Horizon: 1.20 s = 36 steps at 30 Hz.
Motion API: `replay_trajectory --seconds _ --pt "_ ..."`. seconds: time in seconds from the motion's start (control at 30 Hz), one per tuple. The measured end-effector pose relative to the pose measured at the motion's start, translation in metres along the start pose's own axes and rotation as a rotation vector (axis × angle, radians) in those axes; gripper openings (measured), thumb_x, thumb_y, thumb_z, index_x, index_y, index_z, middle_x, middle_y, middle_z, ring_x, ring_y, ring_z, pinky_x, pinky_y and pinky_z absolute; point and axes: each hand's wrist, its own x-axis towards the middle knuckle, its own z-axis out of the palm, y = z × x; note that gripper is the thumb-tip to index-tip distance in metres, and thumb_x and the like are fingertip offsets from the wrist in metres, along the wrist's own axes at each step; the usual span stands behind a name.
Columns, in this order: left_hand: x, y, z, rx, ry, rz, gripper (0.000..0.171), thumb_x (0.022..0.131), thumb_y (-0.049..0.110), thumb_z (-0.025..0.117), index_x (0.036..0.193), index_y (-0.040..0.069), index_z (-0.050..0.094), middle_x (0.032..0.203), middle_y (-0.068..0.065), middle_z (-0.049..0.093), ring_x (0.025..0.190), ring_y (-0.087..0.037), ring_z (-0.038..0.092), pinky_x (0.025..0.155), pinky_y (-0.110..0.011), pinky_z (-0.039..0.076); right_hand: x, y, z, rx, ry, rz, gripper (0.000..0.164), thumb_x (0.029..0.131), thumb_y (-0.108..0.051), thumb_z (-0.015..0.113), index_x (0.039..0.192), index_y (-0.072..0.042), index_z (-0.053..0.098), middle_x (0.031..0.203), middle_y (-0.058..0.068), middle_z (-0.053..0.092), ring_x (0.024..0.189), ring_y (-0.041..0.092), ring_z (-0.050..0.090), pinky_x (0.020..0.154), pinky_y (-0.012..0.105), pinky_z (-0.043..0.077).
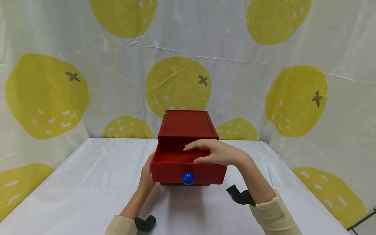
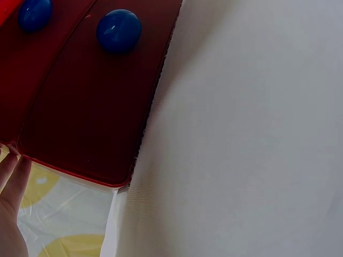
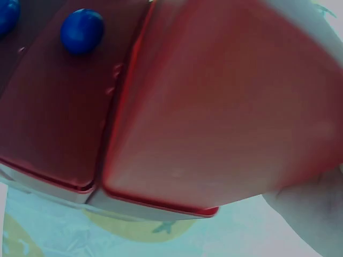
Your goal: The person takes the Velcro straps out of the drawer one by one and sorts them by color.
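Observation:
A red drawer unit [image 1: 188,125] stands on the white-covered table, its upper drawer [image 1: 173,171] pulled out toward me. A blue round knob [image 1: 188,178] sits on that drawer's front. My left hand [image 1: 147,174] rests against the unit's left side; in the left wrist view its straight fingers [image 2: 19,182] touch the red edge. Over the drawer's opening, my right hand [image 1: 218,152] reaches in from the right, thumb and fingers apart and bent, with nothing visible between them. Its thumb is near the top of the drawer front. The drawer's floor is partly hidden.
Lower fronts with blue knobs [image 2: 119,31] show in both wrist views. White cloth [image 1: 88,169] covers the table. A white curtain with yellow fruit prints [image 1: 178,85] hangs behind and along both sides.

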Motion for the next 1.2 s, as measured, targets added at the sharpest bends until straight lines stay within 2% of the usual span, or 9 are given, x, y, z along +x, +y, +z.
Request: replay_trajectory --seconds 0.13,0.37,0.73,0.9,1.03,1.2 --pt "-0.001 0.006 0.000 -0.005 -0.005 -0.013 0.040 0.088 -0.002 0.050 0.127 -0.004 0.046 0.125 -0.020 0.054 0.111 -0.028 0.053 0.092 -0.012 0.039 0.004 0.006 0.002 0.009 -0.062 0.041 0.039 0.085 -0.028 0.063 0.124 -0.029 0.055 0.131 -0.010 0.051 0.125 0.014 0.043 0.101 0.039 0.038" --pt "-0.001 0.006 0.000 0.004 -0.006 -0.019 0.040 0.088 -0.001 0.050 0.128 -0.003 0.046 0.125 -0.020 0.054 0.113 -0.027 0.053 0.094 -0.023 0.043 0.010 0.007 0.007 -0.131 -0.140 0.093 0.037 0.086 -0.022 0.060 0.122 -0.030 0.057 0.136 -0.008 0.047 0.128 0.017 0.039 0.099 0.038 0.039" --pt "0.004 0.005 -0.002 0.002 -0.013 -0.020 0.042 0.088 0.001 0.052 0.129 -0.002 0.045 0.127 -0.020 0.053 0.115 -0.028 0.052 0.092 -0.044 0.045 0.010 0.003 0.008 -0.153 -0.102 0.101 0.032 0.087 -0.026 0.059 0.118 -0.030 0.059 0.135 -0.008 0.047 0.129 0.016 0.038 0.099 0.040 0.039" --pt "0.003 0.005 -0.003 -0.028 -0.029 -0.046 0.042 0.088 0.001 0.052 0.130 -0.001 0.044 0.128 -0.021 0.052 0.115 -0.031 0.052 0.090 -0.046 0.046 0.010 0.003 0.012 -0.148 -0.091 0.150 0.023 0.086 -0.029 0.059 0.109 -0.033 0.064 0.132 -0.011 0.049 0.127 0.015 0.040 0.097 0.039 0.040" --pt "0.002 0.005 -0.004 -0.045 -0.037 -0.059 0.043 0.088 0.002 0.052 0.130 0.000 0.044 0.128 -0.021 0.051 0.114 -0.032 0.052 0.087 -0.045 0.047 0.010 0.004 0.015 -0.159 -0.086 0.189 0.023 0.084 -0.033 0.060 0.107 -0.037 0.063 0.132 -0.015 0.049 0.126 0.014 0.041 0.095 0.038 0.040" --pt "0.001 -0.002 -0.002 -0.049 -0.033 -0.039 0.043 0.087 -0.001 0.052 0.130 -0.001 0.044 0.127 -0.021 0.052 0.112 -0.033 0.053 0.084 -0.044 0.049 0.010 0.004 0.017 -0.162 -0.097 0.207 0.025 0.082 -0.034 0.062 0.106 -0.040 0.061 0.132 -0.017 0.047 0.124 0.013 0.042 0.091 0.037 0.041"
